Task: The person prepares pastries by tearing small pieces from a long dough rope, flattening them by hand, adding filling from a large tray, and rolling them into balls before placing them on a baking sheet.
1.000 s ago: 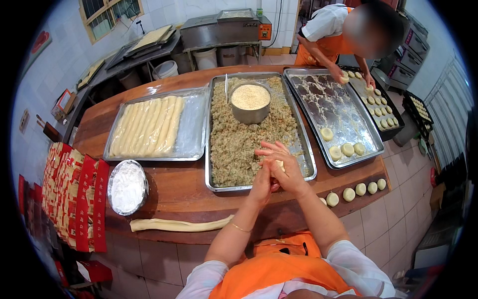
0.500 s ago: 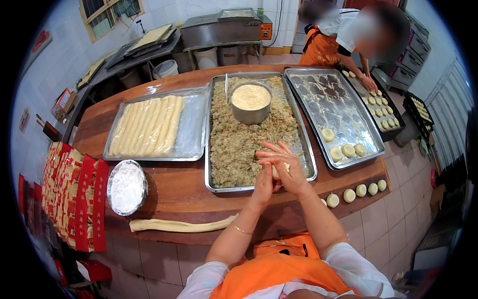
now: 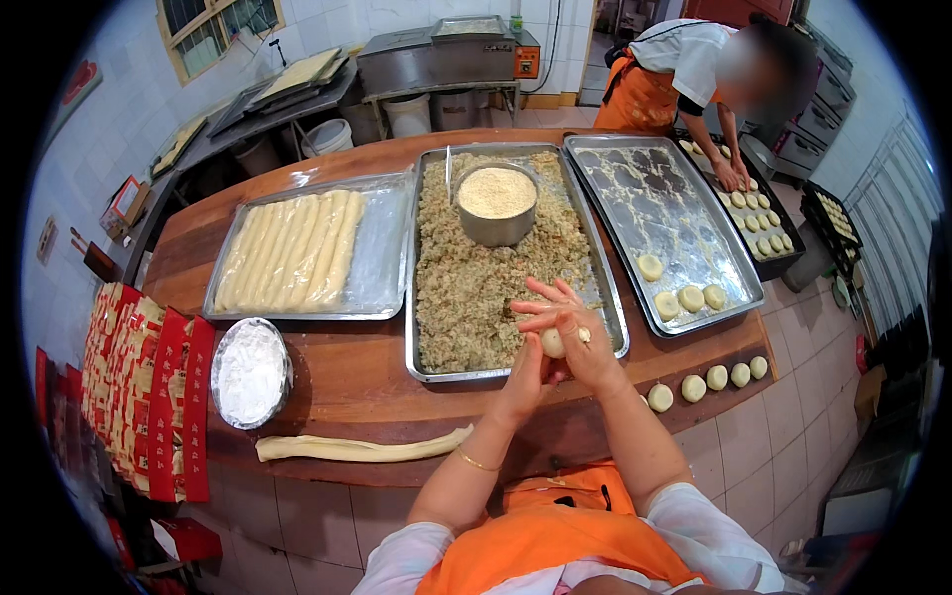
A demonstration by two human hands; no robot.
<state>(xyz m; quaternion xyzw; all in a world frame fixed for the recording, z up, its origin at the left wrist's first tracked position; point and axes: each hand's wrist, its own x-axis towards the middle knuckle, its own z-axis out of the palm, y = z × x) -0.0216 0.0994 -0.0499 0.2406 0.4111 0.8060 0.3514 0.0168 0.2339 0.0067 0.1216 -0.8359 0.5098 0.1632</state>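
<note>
A pale dough ball [image 3: 552, 344] is held between my two hands, above the near right part of the filling tray. My left hand [image 3: 528, 382] cups it from below and the left, thumb against its side. Over it from the right comes my right hand [image 3: 587, 347], its thumb on the ball and its other fingers stretched out. A small dough scrap [image 3: 584, 335] shows by the right thumb. Beneath is a metal tray of crumbly greenish-brown filling [image 3: 461, 288], with a round pot of pale crumbs [image 3: 498, 193] standing in it. A long dough strip [image 3: 362, 445] lies at the table's near edge.
Dough rolls under plastic [image 3: 293, 248] fill the left tray, near a bowl of white flour [image 3: 250, 375]. Several round cakes [image 3: 693, 388] line the near right edge; others sit on the right tray [image 3: 684, 228]. A co-worker [image 3: 684, 74] handles cakes on a black tray [image 3: 778, 266].
My right hand has turned and lifted slightly off the dough, so more of the ball and a small scrap show. The co-worker has shifted, and both their hands now meet over the black tray.
</note>
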